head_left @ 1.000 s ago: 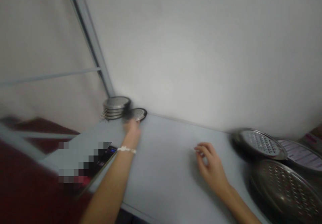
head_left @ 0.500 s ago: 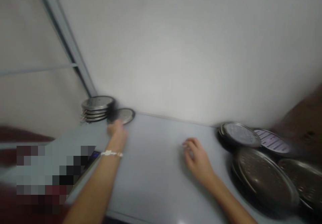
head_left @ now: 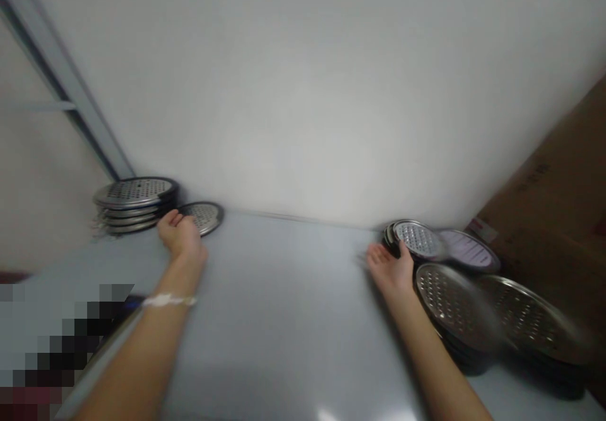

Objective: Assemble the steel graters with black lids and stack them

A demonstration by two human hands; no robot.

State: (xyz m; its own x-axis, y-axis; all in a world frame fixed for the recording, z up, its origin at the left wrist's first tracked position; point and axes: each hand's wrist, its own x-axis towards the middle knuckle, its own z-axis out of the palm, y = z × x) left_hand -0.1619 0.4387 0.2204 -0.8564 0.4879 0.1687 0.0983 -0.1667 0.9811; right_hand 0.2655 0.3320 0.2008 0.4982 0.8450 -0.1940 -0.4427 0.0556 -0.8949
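My left hand (head_left: pixel 180 235), fingers loosely curled and apart, is by the near left edge of a round metal grater (head_left: pixel 206 216) lying on the table. The hand covers part of that disc, and I see nothing held. Just left of it rises a stack of round graters (head_left: pixel 137 190) with dark rims. My right hand (head_left: pixel 391 269) is open, palm up and thumb spread, beside a small stack of round graters (head_left: pixel 416 239) on the right. Larger oval-looking graters (head_left: pixel 457 304) and more graters (head_left: pixel 525 320) lie nearer, blurred by motion.
A grey-white table (head_left: pixel 284 320) meets a pale wall (head_left: pixel 293 93). Behind the right-hand stacks stands a brown cardboard box (head_left: pixel 553 200). A disc with a pale lilac label (head_left: pixel 466 249) lies before it. A metal frame post (head_left: pixel 71 74) runs down at the left.
My right hand has moved right and forward to the small grater stack, turning palm up with its fingers opening. The left hand stays near the single grater. The view has shifted.
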